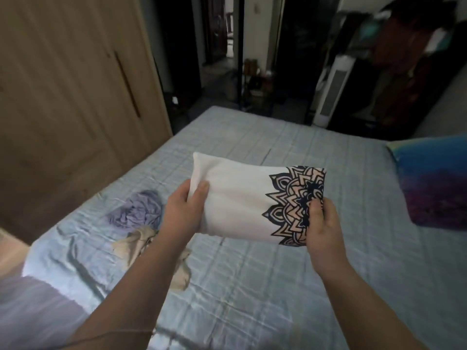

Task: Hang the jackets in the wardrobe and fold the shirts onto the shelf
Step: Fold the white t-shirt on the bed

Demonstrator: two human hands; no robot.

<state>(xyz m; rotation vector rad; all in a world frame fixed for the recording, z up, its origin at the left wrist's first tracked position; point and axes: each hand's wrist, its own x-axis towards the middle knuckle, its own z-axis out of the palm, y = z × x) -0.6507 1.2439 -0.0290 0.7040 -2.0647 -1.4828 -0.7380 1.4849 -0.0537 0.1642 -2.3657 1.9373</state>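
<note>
- the folded white shirt point(240, 198) is up in the air between both hands, lifted clear of the bed point(278, 286) as far as i can tell
- left hand point(182, 208) pinches the plain end, thumb on top, fingers hidden underneath
- right hand point(323, 223) pinches the printed end, thumb pressed flat on the mandala, and its fingers are hidden too
- nothing supports the stretch between the two pinches, so if either thumb eases off i'd guess the layers slide and the fold sags open
- the wardrobe point(75, 84), up and out past the left hand, looks closed. one hand probably has to let go to open it, and a one-handed hold on a soft bundle like this could let it flop apart
- can't see the shelf at all, so no idea how tight the fit is
- the purple top point(141, 210) and beige top point(141, 243) lie crumpled on the sheet just below and outside the left hand. a dropped shirt would likely land on them and come undone
- the pillow point(434, 183) sits well off beyond the right hand, not in the way
</note>
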